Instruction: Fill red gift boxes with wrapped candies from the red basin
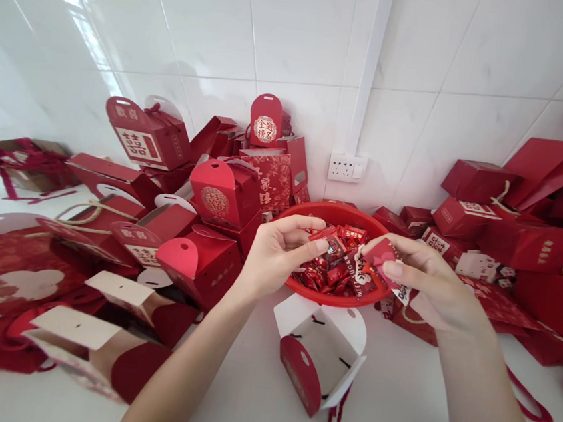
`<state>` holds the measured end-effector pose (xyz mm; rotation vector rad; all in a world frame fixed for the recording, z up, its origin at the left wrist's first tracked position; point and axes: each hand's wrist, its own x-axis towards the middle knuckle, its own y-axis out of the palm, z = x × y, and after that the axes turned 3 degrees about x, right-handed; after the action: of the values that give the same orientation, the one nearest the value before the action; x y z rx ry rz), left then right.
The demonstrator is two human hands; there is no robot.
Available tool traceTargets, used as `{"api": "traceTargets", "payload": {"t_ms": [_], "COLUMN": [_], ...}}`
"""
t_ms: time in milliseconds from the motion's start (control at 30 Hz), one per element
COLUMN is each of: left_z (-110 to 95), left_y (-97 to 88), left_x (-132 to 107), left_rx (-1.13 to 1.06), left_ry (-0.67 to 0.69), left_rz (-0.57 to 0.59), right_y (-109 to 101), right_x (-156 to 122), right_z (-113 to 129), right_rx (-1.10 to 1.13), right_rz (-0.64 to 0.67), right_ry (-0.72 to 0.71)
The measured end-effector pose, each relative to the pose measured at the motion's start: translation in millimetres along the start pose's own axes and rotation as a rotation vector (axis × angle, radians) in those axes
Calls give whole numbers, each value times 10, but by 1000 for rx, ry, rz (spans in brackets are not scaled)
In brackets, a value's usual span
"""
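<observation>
My left hand (pixel 277 251) pinches a small red wrapped candy (pixel 323 234) just above the red plastic basin (pixel 334 211). That basin is heaped with red wrapped candies (pixel 335 270). To its right, my right hand (pixel 425 280) is closed on several red and pink candy packets (pixel 382 258) at the basin's right rim. Below both hands an open red gift box (pixel 319 353) stands on the white table, flaps spread, its white inside showing and nothing visible in it.
Closed and half-folded red gift boxes (pixel 217 194) pile up on the left and back. More red boxes and bags (pixel 537 218) are stacked on the right. Flat unfolded boxes (pixel 97 333) lie at the near left. A wall socket (pixel 347 167) sits on the tiled wall.
</observation>
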<state>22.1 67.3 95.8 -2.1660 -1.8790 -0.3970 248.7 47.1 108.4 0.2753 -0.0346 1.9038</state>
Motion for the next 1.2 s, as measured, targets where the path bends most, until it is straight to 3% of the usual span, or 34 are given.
{"api": "traceTargets", "payload": {"t_ms": [1200], "left_z": [42], "left_y": [-37], "left_x": [12], "left_rx": [-10], "left_ry": [7], "left_rz": [54], "right_y": [24], "right_x": [-18], "right_z": [36], "right_rx": [-17], "right_rz": [33], "right_ry": [7]}}
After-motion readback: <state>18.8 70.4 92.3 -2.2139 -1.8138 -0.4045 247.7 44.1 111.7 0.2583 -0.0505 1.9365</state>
